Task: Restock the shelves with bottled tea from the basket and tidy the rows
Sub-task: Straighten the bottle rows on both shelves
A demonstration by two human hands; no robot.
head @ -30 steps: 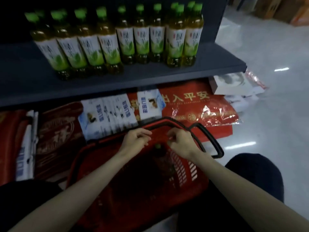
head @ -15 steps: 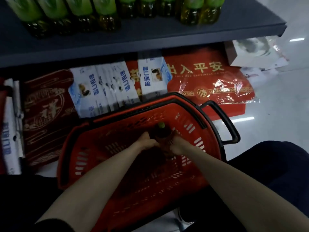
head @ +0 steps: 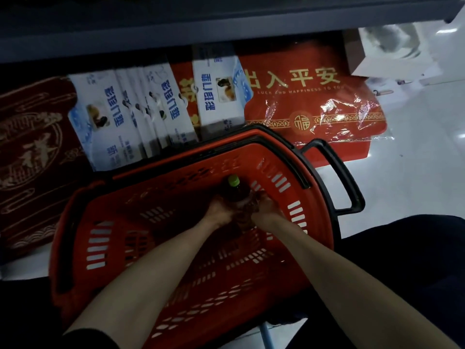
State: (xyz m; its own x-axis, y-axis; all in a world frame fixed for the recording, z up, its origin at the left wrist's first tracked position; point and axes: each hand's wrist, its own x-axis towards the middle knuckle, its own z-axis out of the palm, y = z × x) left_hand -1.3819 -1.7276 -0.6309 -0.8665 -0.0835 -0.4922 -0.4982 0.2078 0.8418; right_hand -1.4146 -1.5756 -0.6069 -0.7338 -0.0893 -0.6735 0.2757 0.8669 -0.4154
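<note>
A red plastic basket [head: 83,243] with black handles stands on the floor in front of me. Deep inside it a bottle of tea [head: 236,191] with a green cap stands upright. My left hand [head: 220,210] holds the bottle's left side and my right hand [head: 264,206] holds its right side, both low on the body. The bottle's lower part is hidden by my hands and the dark. The grey shelf [head: 176,31] runs across the top of the view; its bottles are out of sight.
Under the shelf lie red doormats [head: 314,102] in plastic wrap, a dark red mat [head: 32,152] and several white-and-blue packets [head: 130,114]. A white box [head: 387,54] sits at the upper right. Pale floor lies to the right. My dark-clothed knee [head: 407,260] is beside the basket.
My hands went from the basket's rim down into it and took hold of the bottle. The view tilted down, so the shelf's row of bottles left the frame.
</note>
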